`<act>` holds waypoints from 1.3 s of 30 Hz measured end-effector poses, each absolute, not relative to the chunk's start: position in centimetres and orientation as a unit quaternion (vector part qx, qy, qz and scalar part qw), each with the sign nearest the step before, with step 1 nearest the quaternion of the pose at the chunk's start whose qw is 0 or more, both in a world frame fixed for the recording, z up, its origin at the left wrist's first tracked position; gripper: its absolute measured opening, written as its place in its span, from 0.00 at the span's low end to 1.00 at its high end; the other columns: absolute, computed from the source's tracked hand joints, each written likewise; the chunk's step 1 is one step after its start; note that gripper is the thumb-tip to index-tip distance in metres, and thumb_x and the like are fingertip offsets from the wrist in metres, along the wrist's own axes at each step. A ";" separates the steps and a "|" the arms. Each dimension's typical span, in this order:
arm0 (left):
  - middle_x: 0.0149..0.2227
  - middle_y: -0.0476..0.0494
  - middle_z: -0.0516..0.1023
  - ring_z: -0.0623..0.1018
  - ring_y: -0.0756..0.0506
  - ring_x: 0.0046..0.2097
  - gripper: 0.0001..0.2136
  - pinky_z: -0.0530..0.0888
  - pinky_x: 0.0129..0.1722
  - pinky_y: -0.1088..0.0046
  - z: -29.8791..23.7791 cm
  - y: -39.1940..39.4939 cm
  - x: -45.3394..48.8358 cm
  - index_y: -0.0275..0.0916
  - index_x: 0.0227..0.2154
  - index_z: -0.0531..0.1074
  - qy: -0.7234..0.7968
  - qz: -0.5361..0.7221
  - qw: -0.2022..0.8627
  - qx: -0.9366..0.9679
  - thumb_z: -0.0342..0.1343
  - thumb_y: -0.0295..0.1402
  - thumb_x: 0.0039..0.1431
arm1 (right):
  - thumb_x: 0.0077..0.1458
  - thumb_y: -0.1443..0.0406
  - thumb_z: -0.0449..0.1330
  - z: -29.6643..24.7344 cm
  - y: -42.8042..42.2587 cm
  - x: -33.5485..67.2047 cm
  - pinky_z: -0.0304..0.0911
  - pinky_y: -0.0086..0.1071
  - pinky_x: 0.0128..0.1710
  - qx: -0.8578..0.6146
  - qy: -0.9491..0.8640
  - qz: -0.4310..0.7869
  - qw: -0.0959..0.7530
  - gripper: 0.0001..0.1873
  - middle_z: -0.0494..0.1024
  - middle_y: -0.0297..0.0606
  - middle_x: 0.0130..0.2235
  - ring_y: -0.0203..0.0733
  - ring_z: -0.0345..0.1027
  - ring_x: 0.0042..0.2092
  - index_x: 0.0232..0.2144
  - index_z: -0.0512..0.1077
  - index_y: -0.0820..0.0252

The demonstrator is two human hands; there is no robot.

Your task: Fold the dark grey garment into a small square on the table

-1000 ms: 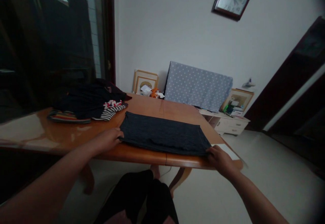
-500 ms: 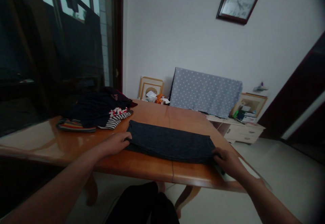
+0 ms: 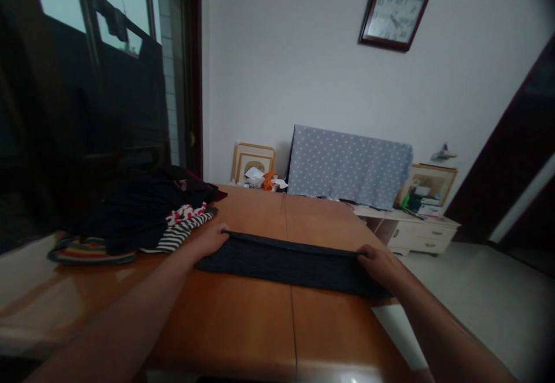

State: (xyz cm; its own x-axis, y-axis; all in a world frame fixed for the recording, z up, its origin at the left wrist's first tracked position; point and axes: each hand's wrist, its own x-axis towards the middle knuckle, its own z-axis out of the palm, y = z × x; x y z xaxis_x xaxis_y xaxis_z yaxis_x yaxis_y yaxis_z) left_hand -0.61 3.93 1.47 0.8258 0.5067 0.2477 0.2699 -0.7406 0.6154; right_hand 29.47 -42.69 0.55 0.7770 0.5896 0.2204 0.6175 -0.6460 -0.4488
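A dark grey folded garment [image 3: 281, 264] lies across the middle of the wooden table [image 3: 243, 325]. My left hand [image 3: 212, 239] grips its left end, fingers curled over the far edge. At the right end my right hand [image 3: 376, 262] is closed on the cloth in the same way. The garment now forms a narrow band between the two hands.
A pile of clothes [image 3: 139, 218], dark on top with striped pieces beneath, sits at the table's left. Behind the table stand a polka-dot covered object [image 3: 349, 166], picture frames [image 3: 254, 160] and a low white cabinet [image 3: 418, 235]. A clock [image 3: 393, 15] hangs on the wall.
Both hands carried the near edge of the garment away from me and over onto the far edge, folding it to about half its depth. The camera moved closer over the table.
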 end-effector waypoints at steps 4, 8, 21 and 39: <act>0.27 0.47 0.77 0.77 0.44 0.32 0.05 0.67 0.28 0.73 -0.1 4.7 0.5 0.41 0.25 0.70 0.274 0.186 0.301 0.894 0.53 0.35 0.49 | 0.54 0.65 0.54 -1.2 -41.9 30.9 0.64 0.32 0.43 -0.913 -0.299 0.004 0.276 0.11 0.81 0.40 0.40 0.44 0.74 0.43 0.37 0.76 0.58; 0.24 0.49 0.76 0.76 0.45 0.28 0.09 0.65 0.24 0.74 -0.7 5.2 0.4 0.41 0.26 0.71 0.299 0.154 0.372 0.865 0.54 0.40 0.52 | 0.57 0.59 0.55 -1.6 -42.6 31.5 0.65 0.33 0.39 -0.910 -0.265 0.038 0.316 0.13 0.81 0.39 0.36 0.44 0.74 0.40 0.36 0.76 0.58; 0.24 0.50 0.75 0.75 0.46 0.26 0.12 0.66 0.23 0.73 -0.1 4.8 0.3 0.41 0.28 0.70 0.315 0.153 0.441 0.826 0.57 0.44 0.50 | 0.50 0.52 0.67 0.9 -47.4 26.6 0.65 0.43 0.55 -0.838 -0.337 0.173 0.393 0.39 0.71 0.45 0.61 0.53 0.66 0.60 0.63 0.66 0.54; 0.31 0.48 0.81 0.80 0.43 0.33 0.21 0.73 0.29 0.72 -0.6 6.6 -0.2 0.40 0.37 0.75 0.298 0.182 0.466 0.813 0.67 0.47 0.42 | 0.53 0.50 0.61 -1.9 -45.6 30.5 0.70 0.38 0.42 -0.889 -0.158 0.034 0.428 0.21 0.84 0.44 0.41 0.51 0.77 0.45 0.41 0.79 0.58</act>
